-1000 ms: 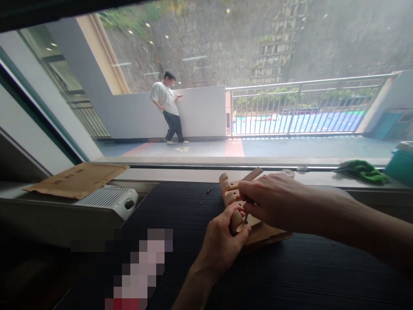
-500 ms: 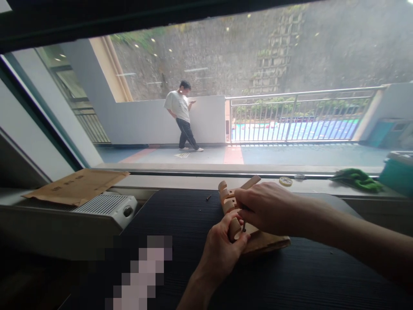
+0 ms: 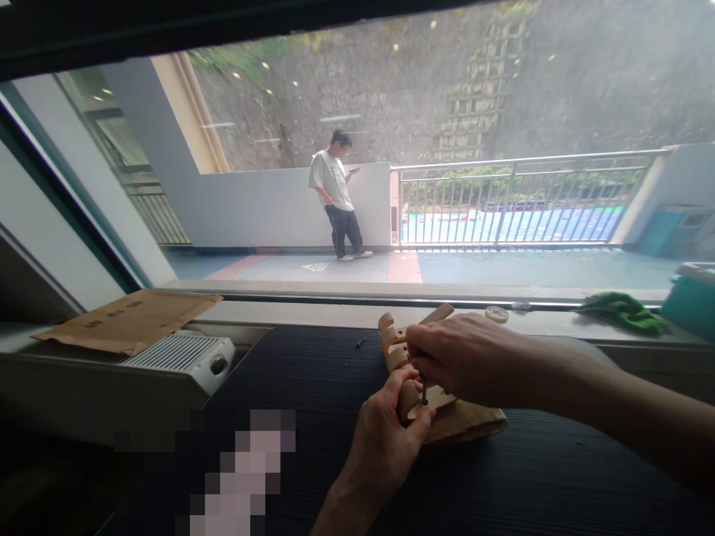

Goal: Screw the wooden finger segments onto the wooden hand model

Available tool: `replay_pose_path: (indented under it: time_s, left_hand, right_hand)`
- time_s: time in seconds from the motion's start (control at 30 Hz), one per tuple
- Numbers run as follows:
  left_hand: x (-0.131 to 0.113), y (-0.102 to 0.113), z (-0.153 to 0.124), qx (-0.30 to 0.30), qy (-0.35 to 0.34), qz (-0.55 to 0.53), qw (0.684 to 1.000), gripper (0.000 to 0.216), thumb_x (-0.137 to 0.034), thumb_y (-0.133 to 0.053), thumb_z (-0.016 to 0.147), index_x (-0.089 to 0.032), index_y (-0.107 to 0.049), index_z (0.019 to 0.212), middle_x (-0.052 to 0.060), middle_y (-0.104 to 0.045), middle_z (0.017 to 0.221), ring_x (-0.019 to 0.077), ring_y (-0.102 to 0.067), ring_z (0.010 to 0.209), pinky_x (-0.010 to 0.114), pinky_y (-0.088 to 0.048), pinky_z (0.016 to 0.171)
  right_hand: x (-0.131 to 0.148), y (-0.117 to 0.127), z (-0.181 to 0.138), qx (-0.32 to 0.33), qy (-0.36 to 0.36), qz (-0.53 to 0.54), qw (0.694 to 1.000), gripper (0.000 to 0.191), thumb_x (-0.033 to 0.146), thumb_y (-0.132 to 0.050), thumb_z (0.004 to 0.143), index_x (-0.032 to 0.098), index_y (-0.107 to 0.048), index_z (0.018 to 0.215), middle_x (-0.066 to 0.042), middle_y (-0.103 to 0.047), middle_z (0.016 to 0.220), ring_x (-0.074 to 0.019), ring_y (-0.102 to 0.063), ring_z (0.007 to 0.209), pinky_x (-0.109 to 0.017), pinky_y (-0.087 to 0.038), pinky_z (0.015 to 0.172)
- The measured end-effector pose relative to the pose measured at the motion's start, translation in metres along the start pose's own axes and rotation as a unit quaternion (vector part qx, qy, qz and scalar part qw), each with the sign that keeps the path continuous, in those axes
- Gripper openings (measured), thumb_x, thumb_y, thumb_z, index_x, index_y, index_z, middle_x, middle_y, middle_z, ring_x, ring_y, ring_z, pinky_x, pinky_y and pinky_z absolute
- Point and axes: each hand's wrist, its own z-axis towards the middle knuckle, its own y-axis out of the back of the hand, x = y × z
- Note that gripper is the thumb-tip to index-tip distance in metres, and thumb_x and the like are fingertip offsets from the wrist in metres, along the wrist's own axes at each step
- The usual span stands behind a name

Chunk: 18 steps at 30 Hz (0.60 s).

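A light wooden part with several rounded pegs lies on a brown paper piece on the dark ribbed table. My left hand grips the near end of the wooden part, thumb and fingers closed on a peg. My right hand reaches over the part from the right, fingers pinched on a small dark screwdriver that stands upright with its tip on the wood. A loose dark screw lies on the table to the left of the part.
A white heater with a knob and a brown cardboard sheet sit at the left. On the window sill lie a tape roll, a green cloth and a teal box. Outside the window a person stands on the walkway.
My hands stay on the wooden part with the screwdriver, shifting only slightly. The person outside has walked to the right and now stands by the white wall.
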Motion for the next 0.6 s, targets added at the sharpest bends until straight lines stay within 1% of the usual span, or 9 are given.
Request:
replay_pose_path:
  time_s: [0.1, 0.17, 0.3, 0.4, 0.5, 0.6]
  left_hand:
    - [0.001, 0.0, 0.0, 0.002, 0.0, 0.005, 1.0, 0.041, -0.019, -0.061, 0.079, -0.025, -0.052, 0.119, -0.002, -0.068, 0.102, 0.0146, -0.064, 0.091, 0.026, -0.048, 0.087]
    - [0.003, -0.001, -0.001, -0.005, 0.001, 0.008, 1.0, 0.042, -0.02, -0.062, 0.078, -0.026, -0.053, 0.118, -0.002, -0.068, 0.102, 0.015, -0.064, 0.091, 0.026, -0.048, 0.087]
    - [0.006, -0.004, 0.0, -0.018, -0.007, 0.005, 1.0, 0.042, -0.019, -0.063, 0.077, -0.029, -0.053, 0.116, -0.004, -0.067, 0.102, 0.0143, -0.064, 0.094, 0.024, -0.047, 0.088]
    - [0.006, -0.004, 0.0, -0.03, -0.017, 0.002, 0.999, 0.042, -0.017, -0.064, 0.075, -0.03, -0.054, 0.114, -0.006, -0.068, 0.098, 0.0131, -0.065, 0.09, 0.021, -0.048, 0.085]
    - [0.006, -0.004, 0.0, -0.023, -0.017, -0.006, 1.0, 0.043, -0.017, -0.063, 0.076, -0.03, -0.054, 0.115, -0.006, -0.068, 0.101, 0.014, -0.064, 0.094, 0.022, -0.047, 0.086]
    - [0.006, -0.003, 0.0, -0.008, -0.01, -0.007, 1.0, 0.04, -0.017, -0.062, 0.077, -0.03, -0.054, 0.115, -0.005, -0.068, 0.103, 0.0146, -0.064, 0.096, 0.023, -0.047, 0.087]
  right_hand:
    - [0.001, -0.004, 0.003, -0.005, -0.02, -0.018, 1.0, 0.017, 0.023, -0.042, 0.088, 0.015, -0.056, 0.093, -0.003, -0.06, 0.067, -0.0119, -0.05, 0.05, -0.025, -0.021, 0.044]
    - [-0.001, -0.004, 0.003, -0.001, -0.024, -0.018, 1.0, 0.017, 0.024, -0.041, 0.089, 0.016, -0.055, 0.092, -0.002, -0.059, 0.065, -0.0116, -0.048, 0.048, -0.024, -0.02, 0.044]
    - [-0.009, 0.002, 0.001, 0.005, 0.01, 0.01, 1.0, 0.017, 0.025, -0.041, 0.089, 0.02, -0.057, 0.084, -0.001, -0.062, 0.072, -0.0123, -0.052, 0.059, -0.024, -0.025, 0.05]
    - [-0.012, 0.006, -0.001, 0.026, 0.027, 0.04, 0.998, 0.015, 0.026, -0.045, 0.088, 0.023, -0.059, 0.085, 0.001, -0.064, 0.078, -0.0125, -0.055, 0.069, -0.024, -0.028, 0.054]
    - [-0.01, 0.006, -0.002, 0.04, 0.017, 0.049, 0.998, 0.015, 0.027, -0.046, 0.088, 0.023, -0.06, 0.088, 0.002, -0.064, 0.076, -0.0115, -0.054, 0.067, -0.024, -0.027, 0.054]
    - [-0.009, 0.002, 0.0, 0.025, 0.008, 0.035, 0.999, 0.016, 0.027, -0.044, 0.089, 0.021, -0.058, 0.085, 0.002, -0.063, 0.07, -0.0103, -0.05, 0.06, -0.025, -0.024, 0.052]
